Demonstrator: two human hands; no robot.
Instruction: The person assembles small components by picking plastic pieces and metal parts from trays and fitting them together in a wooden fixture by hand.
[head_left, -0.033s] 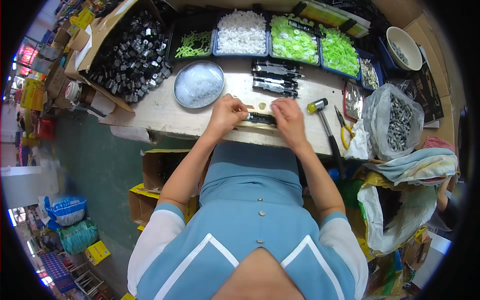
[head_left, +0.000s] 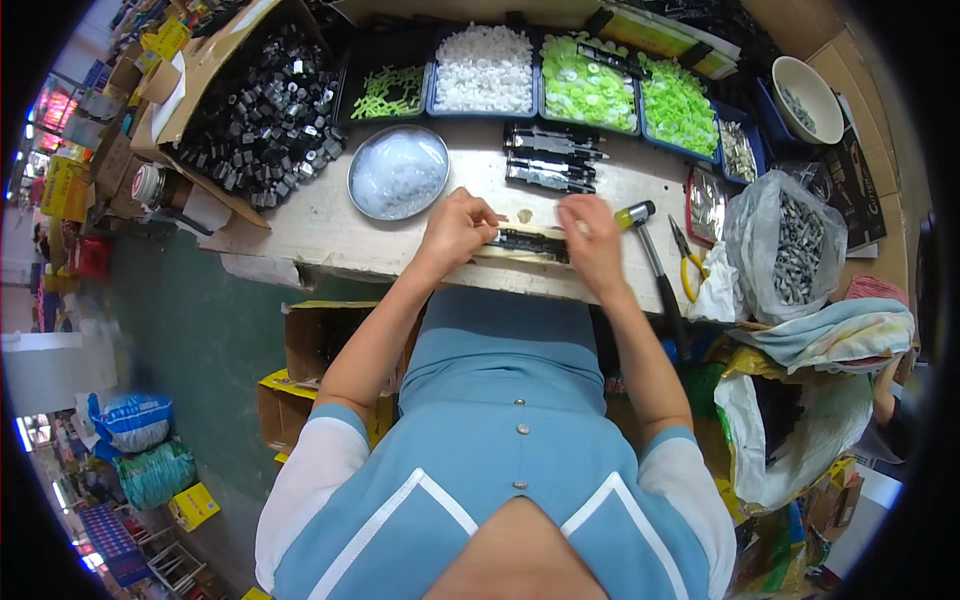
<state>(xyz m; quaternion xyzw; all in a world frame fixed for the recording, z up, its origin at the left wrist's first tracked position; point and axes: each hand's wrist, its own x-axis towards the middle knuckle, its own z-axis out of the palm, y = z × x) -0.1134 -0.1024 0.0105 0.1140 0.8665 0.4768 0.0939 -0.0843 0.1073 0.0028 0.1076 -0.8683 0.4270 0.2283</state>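
Note:
A long black part (head_left: pixel 532 243) with metal bits lies in a pale, wood-coloured holder (head_left: pixel 520 257) at the bench's front edge. My left hand (head_left: pixel 455 232) is closed in a pinch at the part's left end. Over the right end is my right hand (head_left: pixel 592 238), its fingers curled and slightly blurred; what they hold, if anything, does not show. Several similar black-and-silver assemblies (head_left: pixel 550 172) lie in a stack beyond my hands. A hammer (head_left: pixel 655 265) with a yellow-ended head lies to the right of my right hand, beside yellow-handled pliers (head_left: pixel 690 260).
A round dish (head_left: pixel 398 170) of clear small pieces stands left. Trays of white pieces (head_left: pixel 485 70) and green pieces (head_left: pixel 590 85) line the back. A carton of black blocks (head_left: pixel 265 120) is far left; a plastic bag of metal parts (head_left: pixel 795 240) sits right.
My right hand has shifted to the right along the black part, uncovering more of its right end. My left hand stays nearly in place.

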